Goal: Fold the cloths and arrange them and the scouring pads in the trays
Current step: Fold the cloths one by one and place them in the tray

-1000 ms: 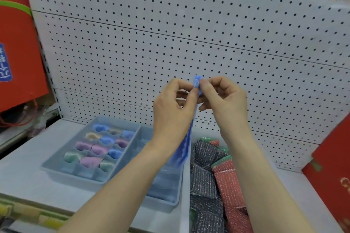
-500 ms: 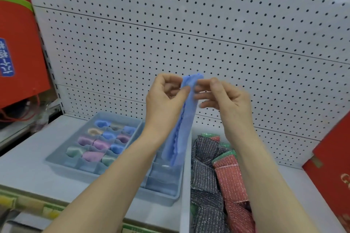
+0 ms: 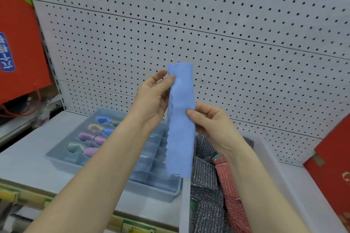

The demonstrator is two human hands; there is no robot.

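Up in the air we go: a light blue cloth folded into a long narrow strip (image 3: 180, 119) is held in front of the white pegboard wall (image 3: 208, 24), well clear of the shelf (image 3: 24, 164). Its long axis runs almost straight up and down, with the wavy top end pointing at the pegboard and the bottom end dangling free.

The left hand (image 3: 153, 98) sits high, pinching the strip's left edge just under the top between thumb and fingers (image 3: 167, 81). The right hand (image 3: 214, 125) is lower, about halfway down, and its thumb and fingers (image 3: 191, 112) nip the right edge. So both hands are closed on the cloth, one on each side, and the lower half hangs loose below them.

Here's the relation that matters: that free tail hangs straight down from the right hand's pinch, making the right hand the nearer one to it. I'd judge the next fold goes end to end, tail brought up towards the top, or else a roll along that same axis.

Directly beneath the tail lies the grey-blue compartment tray (image 3: 151, 193), with pastel rolled cloths (image 3: 91, 138) already tucked into its left-hand cells. Just to the right, the glittery grey and red scouring pads (image 3: 206, 174) are heaped in a white bin (image 3: 184, 204).
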